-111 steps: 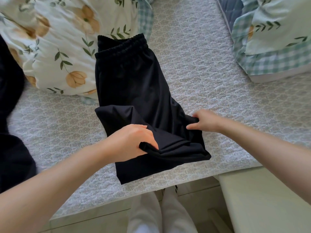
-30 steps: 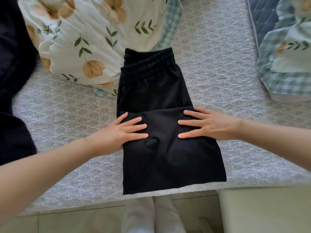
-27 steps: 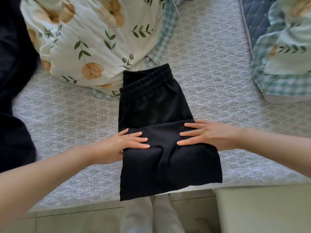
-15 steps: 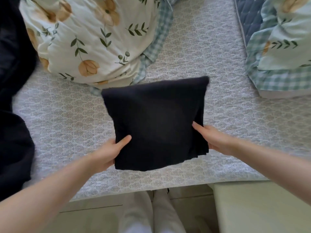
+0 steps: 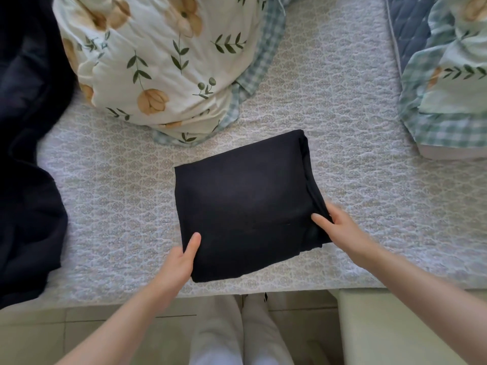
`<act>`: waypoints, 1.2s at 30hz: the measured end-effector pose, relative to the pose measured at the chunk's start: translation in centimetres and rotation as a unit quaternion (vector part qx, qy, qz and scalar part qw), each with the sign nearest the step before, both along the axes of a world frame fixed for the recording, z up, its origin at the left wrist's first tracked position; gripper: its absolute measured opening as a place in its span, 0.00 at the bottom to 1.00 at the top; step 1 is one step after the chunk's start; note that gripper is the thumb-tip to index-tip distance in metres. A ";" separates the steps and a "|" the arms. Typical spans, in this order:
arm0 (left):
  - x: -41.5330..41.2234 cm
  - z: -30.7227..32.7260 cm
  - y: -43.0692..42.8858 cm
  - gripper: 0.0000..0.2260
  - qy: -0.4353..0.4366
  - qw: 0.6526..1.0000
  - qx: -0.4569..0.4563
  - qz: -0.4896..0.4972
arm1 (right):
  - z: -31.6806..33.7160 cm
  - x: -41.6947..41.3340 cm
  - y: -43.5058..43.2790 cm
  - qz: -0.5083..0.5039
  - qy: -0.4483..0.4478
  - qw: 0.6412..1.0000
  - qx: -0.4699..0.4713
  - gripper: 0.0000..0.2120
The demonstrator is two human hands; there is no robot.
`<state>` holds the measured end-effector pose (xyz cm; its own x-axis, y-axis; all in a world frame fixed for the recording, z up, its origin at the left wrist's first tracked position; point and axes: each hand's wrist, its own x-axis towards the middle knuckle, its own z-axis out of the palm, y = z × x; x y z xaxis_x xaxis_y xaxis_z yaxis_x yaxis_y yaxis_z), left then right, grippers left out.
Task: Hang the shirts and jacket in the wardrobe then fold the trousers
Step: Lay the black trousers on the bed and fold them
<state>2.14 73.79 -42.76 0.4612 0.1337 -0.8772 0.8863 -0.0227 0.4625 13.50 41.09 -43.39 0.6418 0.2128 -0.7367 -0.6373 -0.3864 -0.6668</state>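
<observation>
the black trousers [image 5: 245,204], which lay long on the bed [image 5: 118,206] with the elastic waistband showing at the far end, are now folded over into one squarish packet. the waistband is out of sight, and stacked edges show along the packet's right side. the left hand [image 5: 179,262] and right hand [image 5: 340,230], which pressed flat on the cloth with fingers spread, have moved to the packet's near corners. each now holds an edge with the thumb on top.

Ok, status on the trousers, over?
Hands: left hand grips the trousers at the left edge, right hand at the right edge. Folded square on the bed. Flowered quilt beyond, apart.
</observation>
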 end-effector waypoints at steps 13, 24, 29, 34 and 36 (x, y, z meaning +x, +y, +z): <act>3.9 -0.1 0.1 0.18 -0.066 0.986 0.017 0.151 | -1.1 3.8 4.4 0.125 -0.167 0.949 -0.236 0.20; 1.3 0.2 -1.4 0.13 -0.071 0.954 0.006 0.292 | -0.5 4.1 2.4 -0.033 -0.229 0.933 -0.275 0.11; 0.3 -0.8 -1.3 0.11 -0.055 0.963 0.091 0.247 | -0.3 4.0 2.1 0.078 -0.184 0.943 -0.265 0.14; 0.4 -0.9 -2.0 0.14 -0.072 0.963 0.114 0.233 | 0.5 2.8 5.6 0.065 -0.128 0.972 -0.186 0.39; 0.4 -0.7 -2.4 0.17 -0.066 0.964 0.113 0.230 | 0.5 2.2 7.0 0.078 -0.126 0.968 -0.201 0.46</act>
<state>2.50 71.41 -43.48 0.4137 0.5324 -0.7386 0.7599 0.2448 0.6021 15.67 48.06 -42.86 0.7951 0.0497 -0.6044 -0.3869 -0.7259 -0.5686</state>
